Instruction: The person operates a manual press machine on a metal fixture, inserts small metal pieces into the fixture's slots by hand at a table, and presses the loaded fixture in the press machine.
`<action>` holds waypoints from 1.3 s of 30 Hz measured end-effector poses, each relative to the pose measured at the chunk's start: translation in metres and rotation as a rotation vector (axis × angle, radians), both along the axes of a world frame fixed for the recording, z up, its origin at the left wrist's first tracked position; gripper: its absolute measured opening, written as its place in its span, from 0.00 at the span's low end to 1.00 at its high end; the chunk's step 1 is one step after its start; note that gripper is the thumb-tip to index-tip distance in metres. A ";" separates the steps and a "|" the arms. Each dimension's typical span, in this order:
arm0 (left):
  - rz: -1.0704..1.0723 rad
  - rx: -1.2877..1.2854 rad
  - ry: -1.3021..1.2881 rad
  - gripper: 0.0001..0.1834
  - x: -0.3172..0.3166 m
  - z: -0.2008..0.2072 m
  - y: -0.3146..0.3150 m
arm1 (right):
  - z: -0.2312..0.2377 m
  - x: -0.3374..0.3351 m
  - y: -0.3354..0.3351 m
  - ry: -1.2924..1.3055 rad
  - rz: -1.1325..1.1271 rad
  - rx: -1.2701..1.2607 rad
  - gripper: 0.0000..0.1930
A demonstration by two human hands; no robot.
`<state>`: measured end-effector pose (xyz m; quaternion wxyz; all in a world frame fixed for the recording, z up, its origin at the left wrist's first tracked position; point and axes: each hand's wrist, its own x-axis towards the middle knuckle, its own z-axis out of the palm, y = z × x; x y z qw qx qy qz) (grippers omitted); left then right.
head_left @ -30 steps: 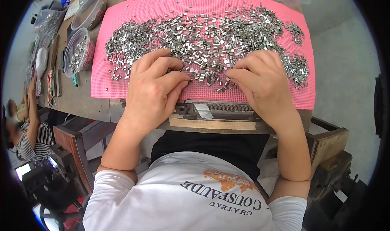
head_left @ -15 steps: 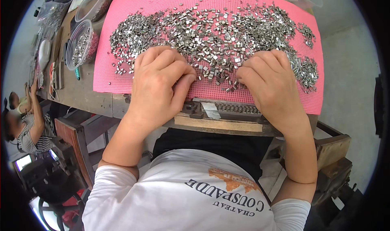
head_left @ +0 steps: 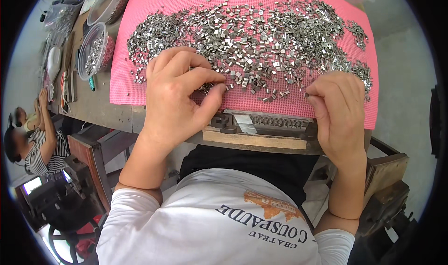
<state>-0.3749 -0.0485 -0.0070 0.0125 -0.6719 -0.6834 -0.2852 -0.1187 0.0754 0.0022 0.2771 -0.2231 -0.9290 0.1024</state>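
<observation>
Many small silver metal components [head_left: 249,45], some with thin wire legs, lie scattered in a broad heap on a pink textured mat [head_left: 261,107]. My left hand [head_left: 175,90] rests over the heap's near left part. Its fingers are spread and curved, with the thumb and index tips slightly apart and components showing between them. At the heap's near right edge, my right hand [head_left: 340,104] is closed in a pinch. A tiny dark piece, apparently one metal component [head_left: 307,95], shows at its thumb and index tips; its details are too small to make out.
Along the bench's near edge runs a dark toothed metal rail [head_left: 280,122] above a wooden strip [head_left: 254,140]. Clear plastic tubs [head_left: 93,55] with small parts stand left of the mat. Another person in a striped shirt [head_left: 42,153] sits at far left.
My right hand has moved right and slightly nearer, away from the middle of the heap. The left hand stays in about the same place, its fingers more spread.
</observation>
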 end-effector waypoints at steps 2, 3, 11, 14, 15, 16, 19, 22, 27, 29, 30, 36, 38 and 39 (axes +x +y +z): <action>-0.003 -0.003 0.010 0.08 0.006 0.001 -0.001 | -0.001 0.004 -0.002 0.000 -0.022 -0.009 0.09; -0.003 -0.004 0.019 0.10 0.008 0.001 -0.001 | -0.002 0.007 -0.003 -0.006 -0.031 -0.021 0.09; 0.010 -0.013 0.088 0.09 0.011 -0.006 -0.002 | -0.004 0.011 -0.008 0.005 -0.040 -0.032 0.10; 0.008 -0.009 0.142 0.06 0.015 -0.005 0.001 | -0.004 0.013 -0.010 0.028 -0.032 -0.020 0.10; 0.015 -0.007 0.177 0.06 0.015 -0.005 0.003 | -0.004 0.012 -0.011 0.044 -0.035 -0.036 0.09; 0.023 -0.004 0.212 0.05 0.016 -0.004 0.004 | -0.003 0.013 -0.012 0.061 -0.037 -0.051 0.09; -0.019 -0.100 0.174 0.06 0.012 -0.001 0.005 | -0.005 0.013 -0.017 0.067 -0.041 -0.067 0.09; -0.023 -0.115 0.161 0.06 0.012 -0.001 0.004 | -0.004 0.012 -0.023 0.083 -0.018 -0.104 0.10; -0.053 -0.020 0.197 0.05 0.008 -0.005 0.003 | -0.002 0.008 -0.036 0.069 -0.003 -0.147 0.10; -0.120 0.015 0.206 0.06 0.004 -0.003 0.000 | -0.003 0.003 -0.041 0.074 -0.004 -0.162 0.10; -0.121 0.015 0.202 0.06 0.002 -0.002 0.000 | -0.004 0.001 -0.043 0.069 0.007 -0.182 0.10; -0.127 -0.032 0.147 0.08 -0.003 0.003 0.007 | -0.014 -0.015 -0.052 0.074 0.020 -0.163 0.10; -0.151 -0.058 0.058 0.09 -0.005 0.004 0.010 | -0.015 -0.018 -0.054 0.069 0.017 -0.132 0.10; -0.150 -0.056 0.056 0.09 -0.005 0.003 0.010 | -0.015 -0.020 -0.055 0.055 0.010 -0.110 0.09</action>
